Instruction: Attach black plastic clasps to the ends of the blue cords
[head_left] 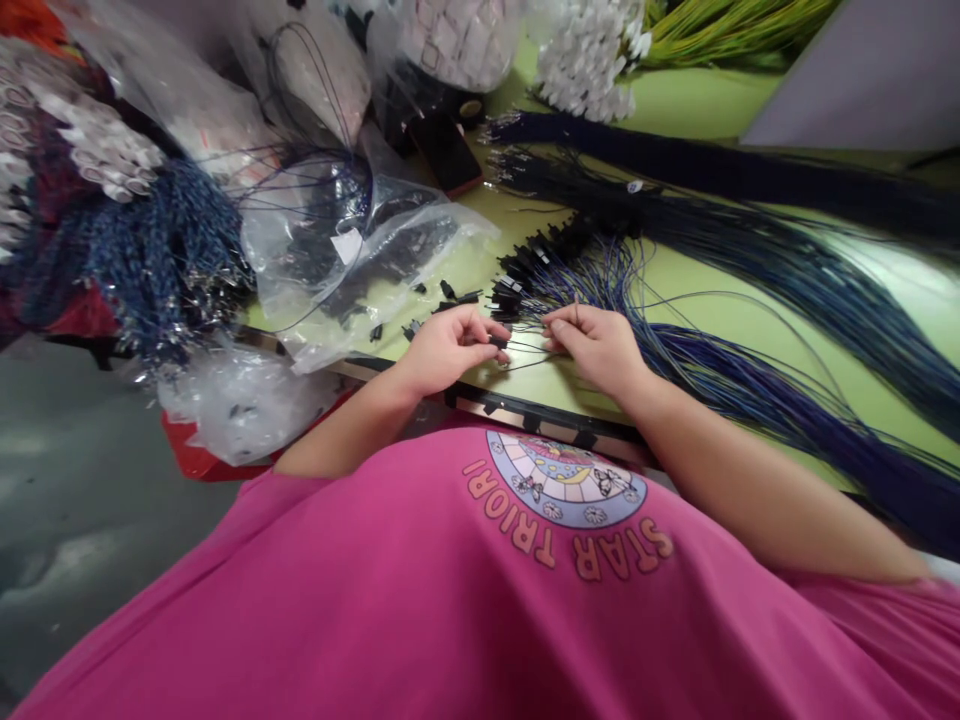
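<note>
Between the thumb and fingers of my left hand (448,348) is a small black connector (498,343). Thin dark wires (531,348) run from it toward my right hand (594,345), whose thumb and fingertips pinch a wire. Both hands are close together above the green table (555,378), near its front edge. Just beyond them lies a pile of black connectors (517,275) attached to a bundle of blue and dark wires (697,365), which stretches to the right past my right forearm. A few loose black pieces (448,290) lie beyond my left hand.
Two more dark wire bundles (787,235) (675,155) cross the back right. A clear plastic bag (352,245) and a dark phone-like object (445,152) lie back left. Blue wires with white connectors (112,150) hang over the left edge, near a red container (196,455).
</note>
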